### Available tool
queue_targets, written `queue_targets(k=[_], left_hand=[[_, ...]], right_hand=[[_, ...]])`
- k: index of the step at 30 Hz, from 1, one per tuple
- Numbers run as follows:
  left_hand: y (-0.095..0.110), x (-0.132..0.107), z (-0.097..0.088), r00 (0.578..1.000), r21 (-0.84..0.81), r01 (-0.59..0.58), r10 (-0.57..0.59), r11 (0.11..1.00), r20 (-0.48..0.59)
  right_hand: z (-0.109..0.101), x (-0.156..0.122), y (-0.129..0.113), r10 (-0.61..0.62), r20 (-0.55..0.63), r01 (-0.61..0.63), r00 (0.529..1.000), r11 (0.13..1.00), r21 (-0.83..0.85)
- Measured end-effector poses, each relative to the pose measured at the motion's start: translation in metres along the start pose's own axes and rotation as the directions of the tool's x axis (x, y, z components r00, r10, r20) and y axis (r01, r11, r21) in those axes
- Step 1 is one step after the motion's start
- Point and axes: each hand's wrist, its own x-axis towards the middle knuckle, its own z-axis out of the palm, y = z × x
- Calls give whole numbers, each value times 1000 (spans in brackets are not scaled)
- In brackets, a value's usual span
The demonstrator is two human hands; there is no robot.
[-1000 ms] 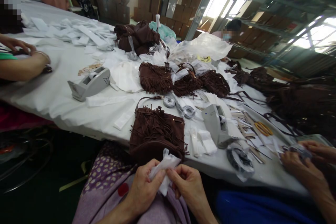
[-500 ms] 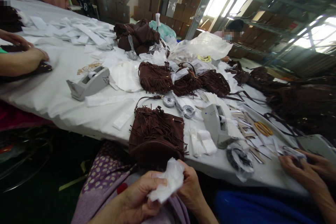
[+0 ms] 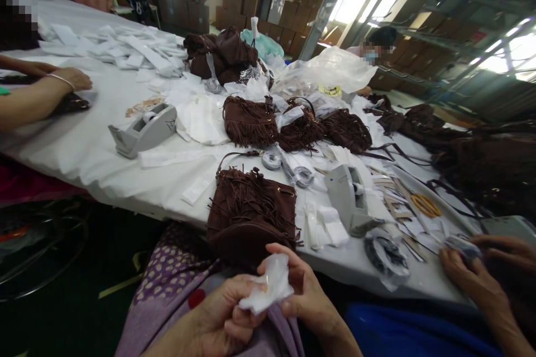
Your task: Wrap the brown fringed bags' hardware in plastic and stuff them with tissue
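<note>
My left hand pinches a crumpled, folded piece of white tissue paper above my lap. Curved around its right side is my right hand, fingers apart and thumb below; whether it touches the paper is hard to tell. Just beyond both hands, a dark brown fringed handbag lies at the table's near edge, its strap stretched out behind it. To its right are folded white strips and a grey tape dispenser.
More brown fringed bags lie further back, near a second tape dispenser. Yellow-handled scissors and a wrapped coil are on the right. A co-worker's hands hold a small wrapped item there; another person's hand is at left.
My right hand has loosened from the tissue paper, its fingers spreading apart. My left hand keeps hold of the paper. The co-worker's hand at left has shifted right.
</note>
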Motion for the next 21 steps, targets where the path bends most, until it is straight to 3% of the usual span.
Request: queue_targets(k=[2,4,6,8,11,13,16,18,20,21], left_hand=[[0,1,-2,982,181,-170,183,969,-58],[0,3,-4,946,372,-280,320,885,-49],[0,3,-5,930,483,-310,367,819,-26],[1,1,-3,934,524,-296,357,798,-15],[4,-3,4,963,507,-231,270,831,-4],[5,-6,9,991,397,-100,126,912,-40],[4,-7,11,992,171,129,-130,977,-9],[2,-5,8,969,75,226,-232,971,89],[0,-4,3,944,-18,286,-279,958,175],[-1,-5,0,936,-73,304,-283,950,208]], right_hand=[[-5,-6,-11,-133,-83,121,988,982,-143],[-8,-12,-26,-283,-61,234,957,880,-413],[-8,-15,-42,-345,116,326,931,649,-688],[-4,-15,-56,-304,318,417,898,355,-837],[6,-13,-68,-288,498,519,818,-3,-855],[13,-13,-71,-278,588,569,760,-152,-808],[19,-14,-69,-212,688,643,694,-245,-725],[18,-12,-65,-179,696,657,695,-236,-716],[15,-9,-60,-172,650,635,741,-138,-760],[12,-7,-58,-177,613,618,770,-33,-786]])
